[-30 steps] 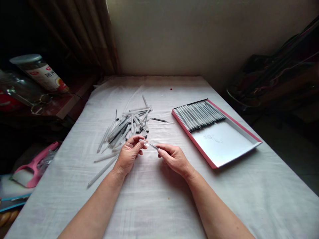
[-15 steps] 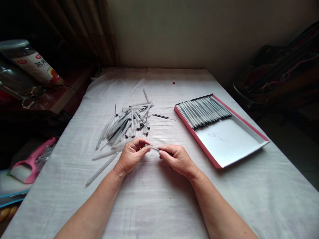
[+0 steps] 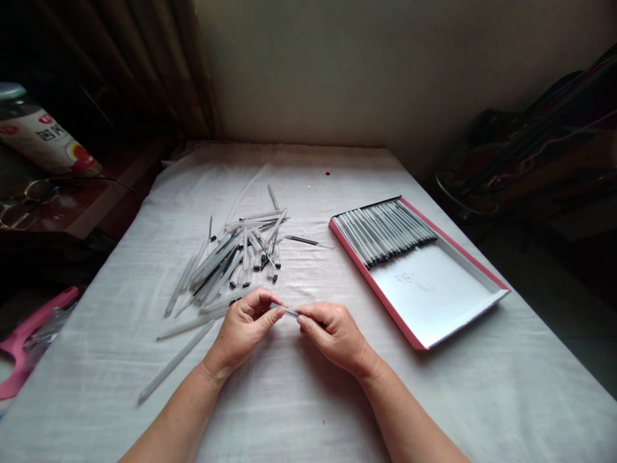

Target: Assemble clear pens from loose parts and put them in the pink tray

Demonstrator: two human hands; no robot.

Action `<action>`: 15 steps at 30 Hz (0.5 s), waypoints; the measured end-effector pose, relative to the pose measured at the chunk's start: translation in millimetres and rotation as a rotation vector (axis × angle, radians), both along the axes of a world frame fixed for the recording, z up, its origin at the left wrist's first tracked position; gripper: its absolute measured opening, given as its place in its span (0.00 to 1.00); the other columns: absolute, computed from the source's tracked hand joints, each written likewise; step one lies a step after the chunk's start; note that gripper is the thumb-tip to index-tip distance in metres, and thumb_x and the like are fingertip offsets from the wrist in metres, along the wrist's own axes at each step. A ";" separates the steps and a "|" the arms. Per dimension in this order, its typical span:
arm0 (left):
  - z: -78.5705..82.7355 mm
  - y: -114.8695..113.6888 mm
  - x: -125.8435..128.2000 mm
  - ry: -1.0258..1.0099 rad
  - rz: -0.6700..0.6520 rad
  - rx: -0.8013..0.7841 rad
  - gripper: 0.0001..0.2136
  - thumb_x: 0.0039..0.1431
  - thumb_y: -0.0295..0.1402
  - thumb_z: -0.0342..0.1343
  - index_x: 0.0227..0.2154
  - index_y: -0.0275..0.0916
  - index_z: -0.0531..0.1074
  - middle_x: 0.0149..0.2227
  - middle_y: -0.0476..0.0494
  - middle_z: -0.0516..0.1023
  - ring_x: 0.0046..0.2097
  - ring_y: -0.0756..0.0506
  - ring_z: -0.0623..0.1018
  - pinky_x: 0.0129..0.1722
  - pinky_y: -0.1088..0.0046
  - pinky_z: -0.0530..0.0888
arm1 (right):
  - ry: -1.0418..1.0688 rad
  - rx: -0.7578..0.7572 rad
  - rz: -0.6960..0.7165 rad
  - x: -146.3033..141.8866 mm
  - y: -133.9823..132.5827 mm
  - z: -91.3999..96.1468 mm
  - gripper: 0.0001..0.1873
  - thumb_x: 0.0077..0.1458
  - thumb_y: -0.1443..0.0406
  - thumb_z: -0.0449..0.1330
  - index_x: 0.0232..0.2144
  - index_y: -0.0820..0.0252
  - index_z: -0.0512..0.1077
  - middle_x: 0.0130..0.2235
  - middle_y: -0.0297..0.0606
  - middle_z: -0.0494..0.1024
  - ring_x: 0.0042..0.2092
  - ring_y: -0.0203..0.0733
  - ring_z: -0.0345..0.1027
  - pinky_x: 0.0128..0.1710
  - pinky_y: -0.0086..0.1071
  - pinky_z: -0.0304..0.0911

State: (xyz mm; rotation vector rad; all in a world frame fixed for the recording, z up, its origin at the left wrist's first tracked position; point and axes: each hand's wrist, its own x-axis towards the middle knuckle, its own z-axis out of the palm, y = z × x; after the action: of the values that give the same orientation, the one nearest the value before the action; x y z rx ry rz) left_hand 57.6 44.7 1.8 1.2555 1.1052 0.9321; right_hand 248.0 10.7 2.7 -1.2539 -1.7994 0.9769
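Observation:
My left hand point(image 3: 243, 328) and my right hand point(image 3: 332, 331) meet over the white cloth near its front. Both pinch the same thin clear pen point(image 3: 288, 312), the left at one end, the right along the barrel. Just beyond my hands lies a loose pile of pen parts point(image 3: 231, 254): clear barrels, black caps and refills. To the right stands a shallow pink-rimmed tray point(image 3: 424, 302) with a row of assembled pens point(image 3: 383, 231) laid side by side at its far end.
A white cloth point(image 3: 308, 399) covers the table. Single barrels point(image 3: 173, 363) lie apart at the front left. A jar point(image 3: 43, 138) and spectacles sit on a dark side shelf at the left, a pink object point(image 3: 24, 337) below it. Dark clutter fills the right.
My hands have drawn slightly closer together on the pen, and less of it shows between them. The view has shifted a little. The pile and the tray lie as before.

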 end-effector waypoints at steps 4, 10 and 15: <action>-2.3 1.3 1.6 -0.025 -0.010 -0.016 0.12 0.46 0.39 0.66 0.30 0.37 0.73 0.26 0.50 0.74 0.29 0.50 0.73 0.30 0.77 0.70 | -0.010 -0.017 -0.032 -6.0 1.5 0.8 0.11 0.58 0.66 0.54 0.35 0.57 0.77 0.27 0.34 0.79 0.29 0.35 0.71 0.32 0.27 0.64; 5.3 2.6 2.6 -0.086 0.086 -0.075 0.25 0.48 0.48 0.63 0.46 0.39 0.69 0.39 0.42 0.77 0.37 0.46 0.77 0.26 0.77 0.71 | -0.031 0.042 -0.232 -1.3 4.3 11.6 0.09 0.57 0.63 0.55 0.35 0.59 0.74 0.29 0.35 0.78 0.30 0.36 0.71 0.32 0.27 0.65; 8.0 5.1 -2.0 -0.132 0.082 -0.082 0.27 0.47 0.50 0.63 0.45 0.37 0.70 0.41 0.39 0.77 0.37 0.45 0.77 0.25 0.77 0.72 | -0.075 0.114 -0.566 62.6 32.0 36.5 0.15 0.54 0.56 0.57 0.36 0.60 0.74 0.35 0.41 0.80 0.35 0.42 0.73 0.36 0.33 0.68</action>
State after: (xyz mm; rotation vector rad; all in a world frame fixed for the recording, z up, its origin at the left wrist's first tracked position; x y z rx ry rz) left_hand 55.6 49.8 9.8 1.0730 1.0858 1.0065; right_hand 310.5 42.7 39.2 -1.6167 -1.4020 0.5057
